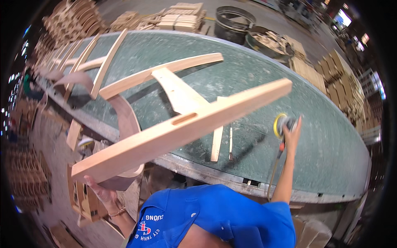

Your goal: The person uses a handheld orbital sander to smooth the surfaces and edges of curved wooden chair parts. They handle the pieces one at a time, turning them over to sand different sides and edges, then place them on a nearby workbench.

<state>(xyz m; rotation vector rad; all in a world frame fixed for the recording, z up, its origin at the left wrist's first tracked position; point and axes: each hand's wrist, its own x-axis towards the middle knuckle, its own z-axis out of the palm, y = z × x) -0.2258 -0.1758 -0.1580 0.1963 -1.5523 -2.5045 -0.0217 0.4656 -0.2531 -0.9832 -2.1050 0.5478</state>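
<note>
Big green workbench (248, 74) stretches out beyond both hands. The wooden chair frame (178, 124) is tilted up off it, left hand (101, 191) gripping its lower end. Right hand (292, 134) is closed over a yellow-padded sander (281, 124) resting on the bench.

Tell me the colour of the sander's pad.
Yellow: the sander under the right hand shows a yellow pad, seen in the head view.

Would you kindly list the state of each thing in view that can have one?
Wooden frame: lifted off the table, tilted, gripped at its lower end.
Left hand: closed on the wooden frame.
Right hand: resting on the sander.
Sander: sitting on the table, hose attached.
Green table: dusty.
Loose wooden slat: lying flat.
</note>
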